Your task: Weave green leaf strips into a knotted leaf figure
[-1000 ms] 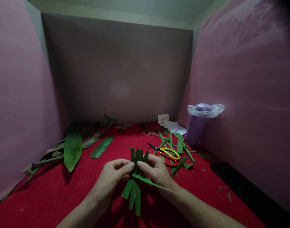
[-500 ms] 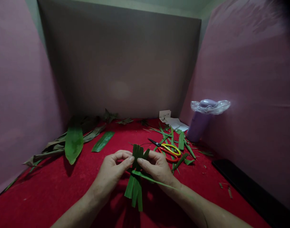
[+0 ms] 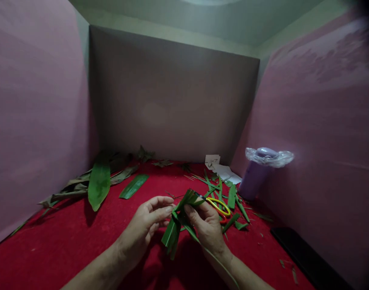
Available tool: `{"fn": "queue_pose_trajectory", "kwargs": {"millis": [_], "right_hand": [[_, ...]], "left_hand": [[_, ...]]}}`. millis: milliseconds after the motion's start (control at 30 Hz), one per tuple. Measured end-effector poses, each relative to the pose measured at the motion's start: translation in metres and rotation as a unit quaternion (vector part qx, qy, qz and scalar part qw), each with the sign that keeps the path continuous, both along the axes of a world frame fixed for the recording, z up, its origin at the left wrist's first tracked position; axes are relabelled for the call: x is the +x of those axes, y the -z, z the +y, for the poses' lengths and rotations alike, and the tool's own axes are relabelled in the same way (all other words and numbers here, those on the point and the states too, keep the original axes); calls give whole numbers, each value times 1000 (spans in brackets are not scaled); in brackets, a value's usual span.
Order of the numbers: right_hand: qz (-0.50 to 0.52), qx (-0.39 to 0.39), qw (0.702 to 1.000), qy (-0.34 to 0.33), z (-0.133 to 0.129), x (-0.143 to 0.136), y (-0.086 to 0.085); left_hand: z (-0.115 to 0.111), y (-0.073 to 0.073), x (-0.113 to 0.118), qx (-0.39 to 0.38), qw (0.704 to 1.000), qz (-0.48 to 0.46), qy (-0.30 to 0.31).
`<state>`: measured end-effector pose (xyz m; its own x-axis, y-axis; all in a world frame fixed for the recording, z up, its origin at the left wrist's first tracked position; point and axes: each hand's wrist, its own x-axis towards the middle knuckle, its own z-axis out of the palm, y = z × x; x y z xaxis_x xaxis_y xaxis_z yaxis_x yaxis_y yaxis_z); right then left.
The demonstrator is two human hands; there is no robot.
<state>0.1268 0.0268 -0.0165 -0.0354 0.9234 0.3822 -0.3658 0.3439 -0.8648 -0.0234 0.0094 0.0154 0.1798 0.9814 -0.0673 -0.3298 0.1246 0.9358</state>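
Note:
A bundle of woven green leaf strips [image 3: 172, 233] hangs in front of me, its upper end tilted to the right and its lower ends fanned out. My right hand [image 3: 205, 223] pinches it between thumb and fingers near the top. One long thin strip trails from the bundle down over my right wrist. Beside the bundle's left edge, my left hand [image 3: 148, 219] is open, fingers apart and curved, the thumb tip close to the strips; whether it touches them I cannot tell. Just behind my right hand lie scissors [image 3: 219, 205] with yellow and red handles, partly covered.
Cut leaf strips [image 3: 232, 196] are scattered at the right. A broad green leaf [image 3: 99, 186] rests on dried leaves at the left, near a shorter leaf piece [image 3: 134, 186]. A purple container [image 3: 253, 179] with plastic wrap stands by white paper [image 3: 226, 174]. A black flat object [image 3: 305, 253] lies far right.
My left hand has loosened its pinch and moved off the bundle's upper part. The bundle has tilted to the right in my right hand. The view has tipped upward.

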Motion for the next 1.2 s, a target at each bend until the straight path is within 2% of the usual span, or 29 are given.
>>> {"fn": "queue_pose_trajectory", "kwargs": {"millis": [133, 367, 700, 967, 1200], "right_hand": [[-1, 27, 999, 39, -1, -1, 0], [-11, 45, 996, 72, 0, -2, 6], [-52, 16, 997, 56, -7, 2, 6], [-87, 23, 995, 49, -6, 3, 9], [-115, 24, 992, 51, -8, 2, 3]], "left_hand": [[-3, 1, 0, -14, 998, -55, 33], [-2, 3, 1, -17, 996, -59, 67], [-3, 1, 3, -52, 996, -51, 43], [-3, 5, 2, -35, 999, -20, 16], [-1, 3, 3, -24, 999, -43, 16]]}}
